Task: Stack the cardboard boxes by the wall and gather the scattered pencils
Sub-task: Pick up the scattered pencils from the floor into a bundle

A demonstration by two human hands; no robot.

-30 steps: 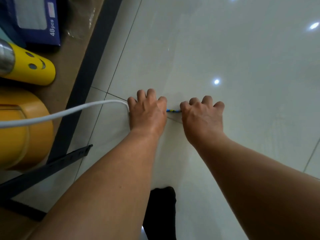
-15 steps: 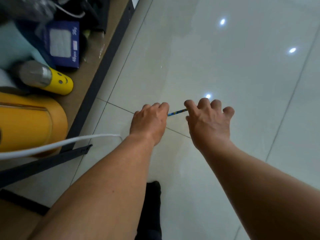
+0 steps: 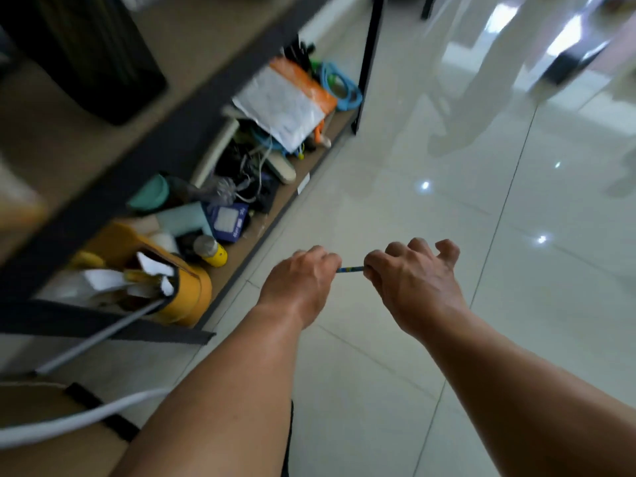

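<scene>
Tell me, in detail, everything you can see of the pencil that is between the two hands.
The pencil is thin and blue with small yellow marks. Only a short middle part shows; both ends are hidden in the hands. It lies nearly level, across the view, above the pale tiled floor. The left hand grips one end and the right hand pinches the other. Its material and its tip cannot be told.
</scene>
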